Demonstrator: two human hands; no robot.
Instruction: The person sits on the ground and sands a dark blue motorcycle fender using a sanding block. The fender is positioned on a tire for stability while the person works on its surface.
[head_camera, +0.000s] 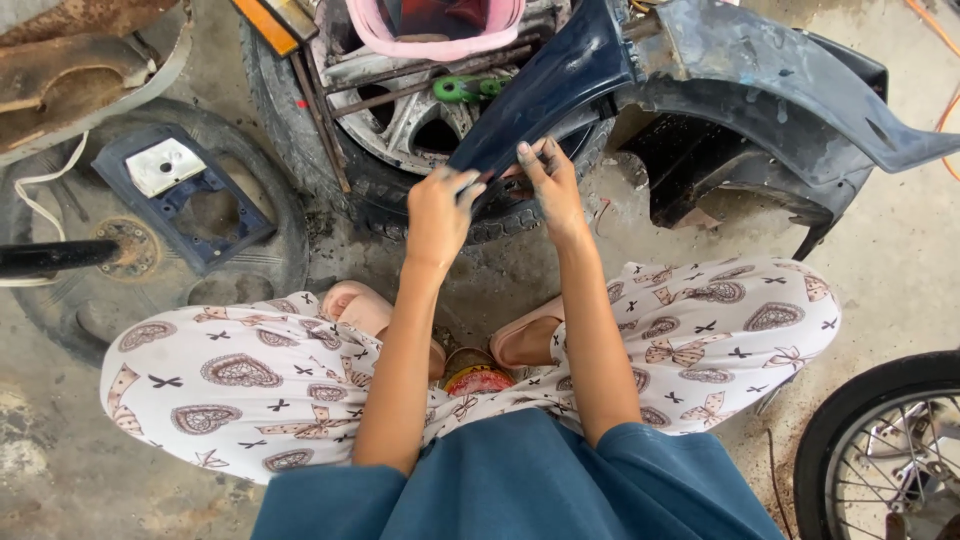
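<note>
A dark blue motorcycle body panel (700, 80) lies across a tyre with an alloy wheel (400, 130) in front of me. My left hand (438, 212) is closed on the panel's near lower tip, fingers curled over its edge. My right hand (548, 185) grips the same tip from the right, with fingers spread along the dark edge and smeared with grime. What lies between the two hands is partly hidden. I squat with both knees wide, in patterned white trousers and pink sandals (360, 308).
A pink tub (440, 40), metal rods and a green-handled tool (465, 88) rest on the wheel. A flat tyre with a blue plastic frame (180, 190) lies left. A small round tin (478, 372) sits between my feet. A spoked wheel (890, 450) stands at lower right.
</note>
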